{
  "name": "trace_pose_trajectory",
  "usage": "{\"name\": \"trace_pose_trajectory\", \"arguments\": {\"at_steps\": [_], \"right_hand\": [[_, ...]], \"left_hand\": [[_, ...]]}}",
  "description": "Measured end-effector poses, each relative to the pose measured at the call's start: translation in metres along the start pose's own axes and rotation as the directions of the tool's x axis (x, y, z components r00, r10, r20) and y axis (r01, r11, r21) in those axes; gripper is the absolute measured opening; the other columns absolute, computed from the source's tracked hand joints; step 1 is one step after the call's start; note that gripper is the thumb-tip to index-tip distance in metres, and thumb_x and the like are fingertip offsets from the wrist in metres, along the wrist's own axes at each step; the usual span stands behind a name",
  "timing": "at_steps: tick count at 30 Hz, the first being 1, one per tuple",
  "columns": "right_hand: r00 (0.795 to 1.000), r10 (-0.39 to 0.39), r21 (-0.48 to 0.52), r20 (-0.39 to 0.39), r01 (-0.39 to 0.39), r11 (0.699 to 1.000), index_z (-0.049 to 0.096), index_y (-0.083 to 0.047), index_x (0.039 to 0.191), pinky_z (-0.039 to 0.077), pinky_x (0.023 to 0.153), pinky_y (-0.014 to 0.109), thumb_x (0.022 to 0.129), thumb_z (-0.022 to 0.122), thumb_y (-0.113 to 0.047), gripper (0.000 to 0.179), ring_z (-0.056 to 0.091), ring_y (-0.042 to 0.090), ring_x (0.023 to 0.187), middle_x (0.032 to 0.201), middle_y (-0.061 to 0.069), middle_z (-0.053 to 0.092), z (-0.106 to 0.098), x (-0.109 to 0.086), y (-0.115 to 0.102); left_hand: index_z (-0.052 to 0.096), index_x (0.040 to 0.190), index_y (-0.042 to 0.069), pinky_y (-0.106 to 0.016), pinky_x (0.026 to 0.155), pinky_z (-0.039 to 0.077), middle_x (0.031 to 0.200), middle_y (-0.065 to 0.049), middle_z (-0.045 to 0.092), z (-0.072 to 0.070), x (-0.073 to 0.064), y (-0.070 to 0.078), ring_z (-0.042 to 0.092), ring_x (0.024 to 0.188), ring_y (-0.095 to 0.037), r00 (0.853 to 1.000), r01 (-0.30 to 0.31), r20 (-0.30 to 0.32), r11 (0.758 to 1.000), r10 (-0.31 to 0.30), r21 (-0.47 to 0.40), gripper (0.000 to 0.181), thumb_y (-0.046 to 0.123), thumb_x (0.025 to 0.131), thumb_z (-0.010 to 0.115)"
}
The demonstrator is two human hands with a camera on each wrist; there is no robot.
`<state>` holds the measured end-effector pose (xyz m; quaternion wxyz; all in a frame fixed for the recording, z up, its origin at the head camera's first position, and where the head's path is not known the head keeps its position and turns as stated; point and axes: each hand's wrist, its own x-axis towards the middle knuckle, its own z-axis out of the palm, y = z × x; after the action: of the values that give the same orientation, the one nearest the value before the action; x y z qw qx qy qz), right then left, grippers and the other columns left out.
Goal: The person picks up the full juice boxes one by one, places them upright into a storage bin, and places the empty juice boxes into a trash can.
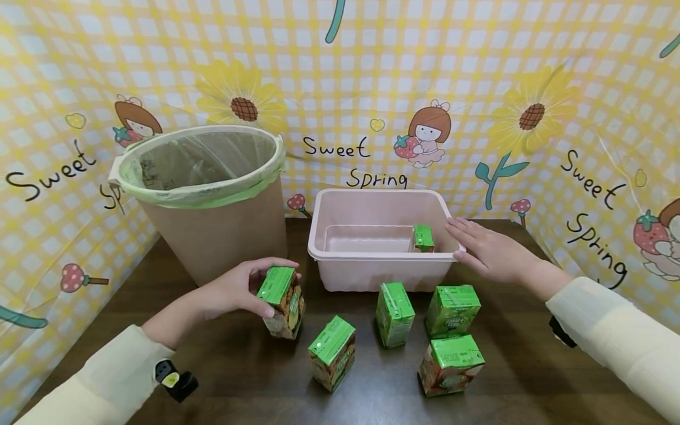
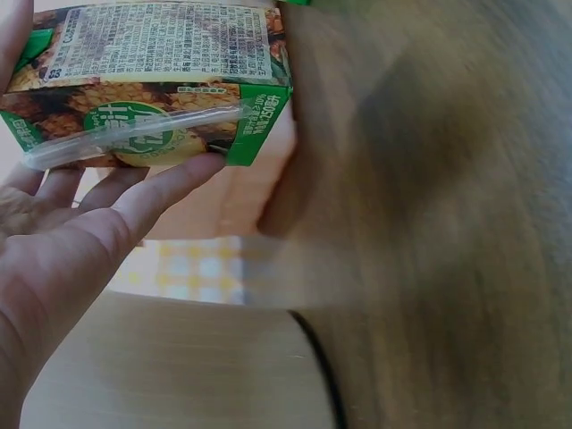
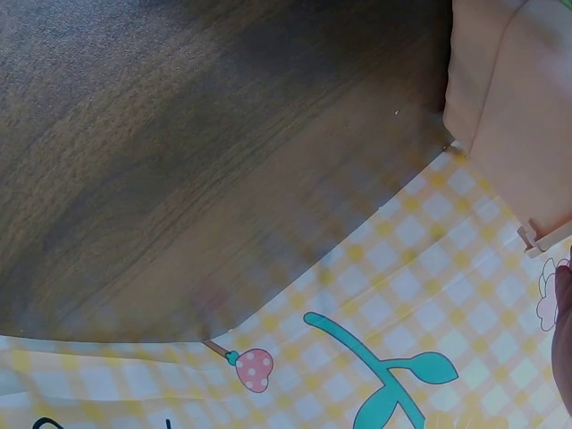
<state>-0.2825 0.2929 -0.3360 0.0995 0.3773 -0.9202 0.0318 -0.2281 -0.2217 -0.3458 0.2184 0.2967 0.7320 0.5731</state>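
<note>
My left hand (image 1: 236, 289) grips a green-topped juice box (image 1: 284, 302) between thumb and fingers, left of the pink basin. In the left wrist view the juice box (image 2: 165, 85) shows pineapple pictures and a clear-wrapped straw along its side. At the basin's right rim, my right hand (image 1: 491, 251) rests with fingers extended. The pink basin (image 1: 372, 273) holds one juice box (image 1: 423, 237) at its right end. Before the basin stand more juice boxes: one (image 1: 332, 353) nearest the left hand, one (image 1: 395, 314) in the middle, and two (image 1: 453, 310) (image 1: 451, 365) at the right.
A tall bin (image 1: 228, 236) with a clear green-edged liner stands at the left, behind the left hand. Everything sits on a dark wooden table (image 1: 228, 366). A yellow checked cloth (image 1: 340, 77) with cartoon prints hangs round the back and sides.
</note>
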Motion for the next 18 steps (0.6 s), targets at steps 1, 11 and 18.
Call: {"name": "trace_pose_trajectory", "arguments": {"at_steps": [1, 11, 18], "right_hand": [[1.000, 0.002, -0.001, -0.002, -0.002, 1.000, 0.035, 0.004, 0.147, 0.027, 0.109, 0.052, 0.103, 0.047, -0.032, 0.058, 0.026, 0.036, 0.141, 0.154, 0.020, 0.030, 0.000, 0.000, 0.000], [1.000, 0.006, 0.004, 0.003, -0.006, 1.000, 0.036, 0.004, 0.147, 0.026, 0.110, 0.053, 0.103, 0.048, -0.031, 0.058, 0.025, 0.036, 0.142, 0.154, 0.019, 0.030, -0.001, 0.000, -0.001], [1.000, -0.022, -0.009, -0.005, 0.022, 1.000, 0.036, 0.005, 0.147, 0.026, 0.110, 0.052, 0.103, 0.047, -0.032, 0.058, 0.027, 0.039, 0.140, 0.153, 0.021, 0.032, -0.002, 0.001, 0.001]], "left_hand": [[0.045, 0.143, 0.006, -0.043, 0.088, 0.051, 0.135, -0.018, 0.053, 0.000, 0.000, 0.003, 0.056, 0.116, -0.030, 1.000, -0.008, -0.003, 1.000, 0.008, -0.005, 0.078, 0.005, 0.075, 0.083], [0.045, 0.144, 0.010, -0.041, 0.090, 0.050, 0.137, -0.018, 0.052, 0.005, 0.001, 0.034, 0.054, 0.120, -0.028, 0.998, -0.048, -0.028, 0.997, 0.047, -0.052, 0.077, 0.004, 0.076, 0.081], [0.044, 0.144, 0.007, -0.040, 0.084, 0.053, 0.130, -0.017, 0.057, 0.012, 0.008, 0.060, 0.059, 0.110, -0.027, 0.995, -0.071, -0.071, 0.996, 0.068, -0.050, 0.076, 0.003, 0.076, 0.080]]}}
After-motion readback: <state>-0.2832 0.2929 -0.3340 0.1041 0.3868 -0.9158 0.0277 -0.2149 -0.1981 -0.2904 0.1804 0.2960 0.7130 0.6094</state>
